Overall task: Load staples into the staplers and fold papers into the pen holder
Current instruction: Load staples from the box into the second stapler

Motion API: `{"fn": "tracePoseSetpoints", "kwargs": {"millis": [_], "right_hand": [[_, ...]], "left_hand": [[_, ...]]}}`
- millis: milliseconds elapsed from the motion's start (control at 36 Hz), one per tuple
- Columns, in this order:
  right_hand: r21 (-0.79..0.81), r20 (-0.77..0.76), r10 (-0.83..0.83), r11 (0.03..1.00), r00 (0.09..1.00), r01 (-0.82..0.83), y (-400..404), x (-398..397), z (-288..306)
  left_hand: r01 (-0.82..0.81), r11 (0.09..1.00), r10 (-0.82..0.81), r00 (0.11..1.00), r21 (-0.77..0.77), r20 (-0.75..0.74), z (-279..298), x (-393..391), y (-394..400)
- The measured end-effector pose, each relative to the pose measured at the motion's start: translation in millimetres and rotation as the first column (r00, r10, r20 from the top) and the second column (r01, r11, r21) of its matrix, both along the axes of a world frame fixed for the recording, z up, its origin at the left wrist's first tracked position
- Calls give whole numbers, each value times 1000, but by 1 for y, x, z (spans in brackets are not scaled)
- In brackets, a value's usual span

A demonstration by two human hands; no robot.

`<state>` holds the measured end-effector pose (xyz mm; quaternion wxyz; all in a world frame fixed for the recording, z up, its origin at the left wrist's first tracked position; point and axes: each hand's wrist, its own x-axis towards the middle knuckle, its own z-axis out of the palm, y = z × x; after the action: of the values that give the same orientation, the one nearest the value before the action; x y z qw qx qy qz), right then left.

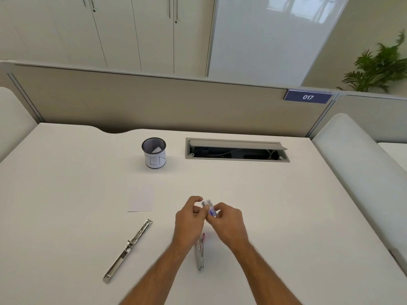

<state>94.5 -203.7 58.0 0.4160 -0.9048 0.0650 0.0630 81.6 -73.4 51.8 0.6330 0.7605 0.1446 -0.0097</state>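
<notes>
Just below my grip a slim silver stapler with a pink edge (pixel 200 252) lies on the white tabletop (pixel 275 205), while a second long silver stapler (pixel 128 249), swung open flat, lies well to its left. My left hand (pixel 190 221) and right hand (pixel 226 223) together pinch a small white-and-blue staple box (pixel 210 208) above the tabletop. Left of my grip lies a blank white paper sheet (pixel 141 198), and farther off stands a black mesh pen holder wrapped in white paper (pixel 154 153) with a folded paper inside.
</notes>
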Motion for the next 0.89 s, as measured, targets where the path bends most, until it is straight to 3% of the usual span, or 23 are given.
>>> {"fn": "tracePoseSetpoints", "kwargs": {"millis": [111, 222, 472, 889], "right_hand": [[-165, -16, -156, 975, 988, 151, -20, 23, -10], [-224, -47, -216, 954, 975, 200, -39, 42, -18], [-343, -85, -210, 924, 974, 170, -58, 79, -38], [-333, -111, -209, 929, 972, 161, -74, 98, -50]], "left_hand": [[-29, 998, 29, 1000, 60, 6, 3, 6, -9], [-9, 992, 11, 1000, 127, -10, -2, 12, -12], [-18, 984, 20, 1000, 178, -9, -6, 37, -24], [-23, 979, 24, 1000, 203, -5, -10, 56, -37]]}}
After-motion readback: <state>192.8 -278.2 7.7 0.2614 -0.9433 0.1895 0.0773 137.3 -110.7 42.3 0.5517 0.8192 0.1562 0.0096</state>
